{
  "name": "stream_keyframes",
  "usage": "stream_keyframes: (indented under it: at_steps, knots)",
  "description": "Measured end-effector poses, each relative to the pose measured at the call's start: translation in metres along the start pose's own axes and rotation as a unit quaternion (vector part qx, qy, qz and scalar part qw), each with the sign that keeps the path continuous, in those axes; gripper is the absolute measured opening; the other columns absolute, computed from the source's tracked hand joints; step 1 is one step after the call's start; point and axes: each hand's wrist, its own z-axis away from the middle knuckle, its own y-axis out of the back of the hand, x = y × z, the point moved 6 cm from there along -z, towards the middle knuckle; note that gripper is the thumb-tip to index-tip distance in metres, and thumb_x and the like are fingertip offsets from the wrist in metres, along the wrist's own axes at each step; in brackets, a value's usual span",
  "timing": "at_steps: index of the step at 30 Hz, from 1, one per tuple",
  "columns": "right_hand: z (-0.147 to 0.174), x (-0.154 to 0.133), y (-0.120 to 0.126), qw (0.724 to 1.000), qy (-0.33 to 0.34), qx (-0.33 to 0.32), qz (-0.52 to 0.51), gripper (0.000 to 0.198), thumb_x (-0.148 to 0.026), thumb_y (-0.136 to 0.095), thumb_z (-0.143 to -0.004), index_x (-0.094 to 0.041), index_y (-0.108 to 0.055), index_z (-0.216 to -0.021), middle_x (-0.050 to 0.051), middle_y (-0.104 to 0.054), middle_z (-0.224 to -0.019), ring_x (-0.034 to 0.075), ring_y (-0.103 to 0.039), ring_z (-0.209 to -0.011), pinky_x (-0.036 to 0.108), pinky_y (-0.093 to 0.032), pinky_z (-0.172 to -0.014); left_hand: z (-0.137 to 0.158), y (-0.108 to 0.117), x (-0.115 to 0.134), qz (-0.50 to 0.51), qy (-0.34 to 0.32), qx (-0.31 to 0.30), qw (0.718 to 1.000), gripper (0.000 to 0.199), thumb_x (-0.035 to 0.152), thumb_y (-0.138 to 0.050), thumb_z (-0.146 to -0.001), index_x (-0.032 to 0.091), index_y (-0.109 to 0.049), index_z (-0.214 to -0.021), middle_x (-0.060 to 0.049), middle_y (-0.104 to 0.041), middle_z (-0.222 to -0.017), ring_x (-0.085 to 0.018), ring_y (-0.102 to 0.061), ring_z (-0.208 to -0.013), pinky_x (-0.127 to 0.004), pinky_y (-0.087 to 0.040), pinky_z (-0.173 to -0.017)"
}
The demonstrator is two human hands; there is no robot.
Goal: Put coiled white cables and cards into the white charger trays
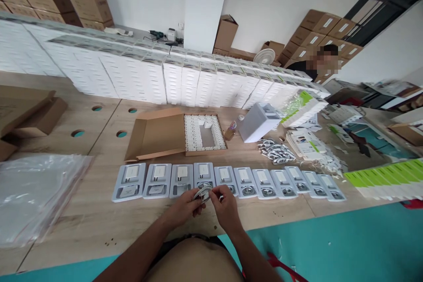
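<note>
A coiled white cable point(202, 192) is held between my two hands, just above the near edge of the tray row. My left hand point(185, 206) is closed around the coil's left side. At its right side, the fingers of my right hand point(225, 205) pinch the cable. Behind the coil sits a pale tray point(204, 168) holding a white power adapter, its lower part partly hidden. The tray point(181, 180) to its left has an adapter above and a lower compartment showing no coil. Trays to the right, such as one tray point(245, 180), hold an adapter and a coiled cable.
An opened carton point(161, 134) with small white pieces lies behind the trays. To the right are a cable pile point(276, 150), a tray stack point(259, 122) and green-white boxes point(386, 178). Plastic bags point(39, 194) lie left. White boxes point(132, 72) line the back; a person point(302, 68) is beyond.
</note>
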Motion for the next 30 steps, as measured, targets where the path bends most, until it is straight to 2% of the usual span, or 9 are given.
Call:
stream_keyframes:
  at_steps: [4, 6, 8, 15, 21, 24, 26, 28, 30]
  knots:
    - [-0.003, 0.005, -0.004, 0.995, -0.015, -0.057, -0.085, 0.019, -0.033, -0.064, -0.082, -0.019, -0.062, -0.095, 0.010, -0.062, -0.116, 0.021, -0.061, -0.096, 0.026, -0.050, -0.065, 0.003, 0.002, 0.000, 0.042, 0.024, -0.024, 0.999, 0.011, 0.019, -0.050, -0.073, 0.018, -0.051, -0.084, 0.003, -0.056, -0.070, -0.008, -0.043, -0.052, -0.023, -0.027, -0.049]
    - [-0.001, 0.011, -0.014, 0.982, -0.045, -0.106, -0.151, 0.031, -0.033, -0.062, -0.083, -0.021, -0.058, -0.112, 0.008, -0.065, -0.112, 0.019, -0.064, -0.088, 0.025, -0.050, -0.061, 0.004, 0.003, -0.001, 0.055, 0.036, -0.029, 0.997, 0.017, 0.016, -0.050, -0.067, 0.018, -0.051, -0.084, 0.003, -0.055, -0.067, -0.007, -0.040, -0.050, -0.023, -0.024, -0.047]
    - [0.001, 0.015, -0.023, 0.976, -0.054, -0.132, -0.164, 0.035, -0.034, -0.060, -0.085, -0.020, -0.059, -0.117, 0.005, -0.069, -0.098, 0.017, -0.064, -0.078, 0.026, -0.051, -0.062, 0.003, 0.004, -0.004, 0.063, 0.047, -0.018, 0.997, 0.021, 0.015, -0.049, -0.064, 0.018, -0.050, -0.085, 0.003, -0.054, -0.064, -0.007, -0.037, -0.048, -0.024, -0.021, -0.046]
    - [0.002, 0.015, -0.026, 0.996, -0.045, -0.068, -0.048, 0.026, -0.033, -0.062, -0.083, -0.019, -0.068, -0.104, 0.003, -0.072, -0.087, 0.016, -0.061, -0.066, 0.028, -0.048, -0.065, -0.002, 0.013, -0.013, 0.038, 0.060, 0.031, 0.997, 0.015, 0.029, -0.052, -0.076, 0.020, -0.047, -0.087, 0.007, -0.048, -0.059, -0.008, -0.034, -0.047, -0.022, -0.019, -0.045]
    - [0.006, 0.031, -0.031, 0.960, -0.118, -0.199, -0.155, 0.020, -0.036, -0.067, -0.079, -0.017, -0.072, -0.083, 0.003, -0.072, -0.077, 0.018, -0.063, -0.073, 0.028, -0.048, -0.070, 0.009, 0.020, -0.022, -0.036, 0.068, 0.006, 0.997, 0.013, 0.025, -0.054, -0.074, 0.018, -0.056, -0.084, 0.006, -0.053, -0.059, -0.009, -0.041, -0.050, -0.021, -0.027, -0.048]
    - [0.010, 0.047, -0.037, 0.940, -0.136, -0.266, -0.163, 0.019, -0.031, -0.072, -0.073, -0.017, -0.070, -0.084, 0.002, -0.072, -0.076, 0.017, -0.063, -0.069, 0.028, -0.048, -0.067, 0.018, 0.027, -0.029, -0.073, 0.070, -0.022, 0.995, 0.018, 0.022, -0.058, -0.071, 0.017, -0.064, -0.087, 0.003, -0.059, -0.064, -0.012, -0.050, -0.057, -0.023, -0.036, -0.052]
    - [0.002, 0.051, -0.043, 0.950, -0.091, -0.276, -0.116, 0.019, -0.028, -0.067, -0.078, -0.017, -0.069, -0.093, 0.003, -0.073, -0.081, 0.017, -0.065, -0.070, 0.028, -0.050, -0.066, 0.021, 0.047, -0.029, -0.116, 0.038, 0.027, 0.992, 0.028, 0.024, -0.061, -0.072, 0.017, -0.066, -0.098, 0.000, -0.066, -0.075, -0.015, -0.058, -0.066, -0.025, -0.043, -0.058]
    - [-0.017, 0.046, -0.051, 0.969, 0.011, -0.246, -0.013, 0.021, -0.025, -0.059, -0.085, -0.018, -0.068, -0.103, 0.004, -0.074, -0.088, 0.017, -0.066, -0.076, 0.028, -0.052, -0.069, 0.023, 0.081, -0.021, -0.174, -0.013, 0.151, 0.973, 0.037, 0.030, -0.059, -0.077, 0.018, -0.063, -0.112, -0.005, -0.070, -0.097, -0.019, -0.063, -0.081, -0.029, -0.050, -0.071]
    - [-0.038, 0.039, -0.066, 0.970, 0.105, -0.199, 0.088, 0.024, -0.021, -0.053, -0.090, -0.018, -0.066, -0.109, 0.007, -0.072, -0.097, 0.018, -0.066, -0.085, 0.029, -0.051, -0.076, 0.028, 0.114, -0.011, -0.226, -0.053, 0.277, 0.932, 0.040, 0.033, -0.052, -0.084, 0.017, -0.057, -0.120, -0.011, -0.065, -0.115, -0.022, -0.063, -0.096, -0.035, -0.052, -0.081]
